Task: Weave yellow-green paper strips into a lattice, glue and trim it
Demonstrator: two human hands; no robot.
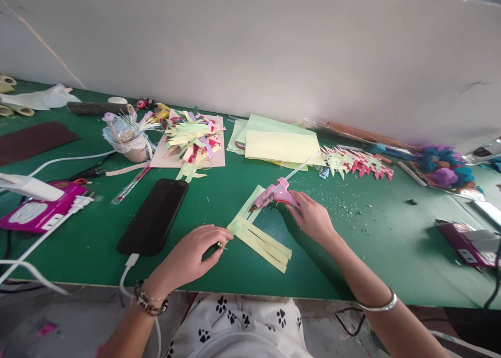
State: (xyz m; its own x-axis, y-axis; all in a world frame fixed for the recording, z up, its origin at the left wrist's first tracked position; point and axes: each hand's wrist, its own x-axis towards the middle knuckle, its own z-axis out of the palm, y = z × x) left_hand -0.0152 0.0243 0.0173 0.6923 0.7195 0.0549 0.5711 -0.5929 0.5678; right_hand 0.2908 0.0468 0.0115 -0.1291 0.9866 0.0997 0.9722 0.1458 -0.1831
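Observation:
A pink hot glue gun [277,192] is gripped in my right hand [313,217], a clear glue stick [303,166] jutting from its back. Its nozzle points down at pale green paper strips [250,204], close above or touching them. More pale yellow-green paper strips [266,246] fan out to the lower right and meet the green ones at a corner. My left hand [199,248] is closed at that corner's left end, fingertips pinching the paper there. The part under those fingers is hidden.
Left of my hands lies a black phone [153,217] on a white cable. Behind are cut paper strips [191,133], a stack of pale sheets [279,145] and a folded red-and-green paper piece [358,162]. Purple power strips [47,206] sit at both sides. A wall [250,50] closes the back.

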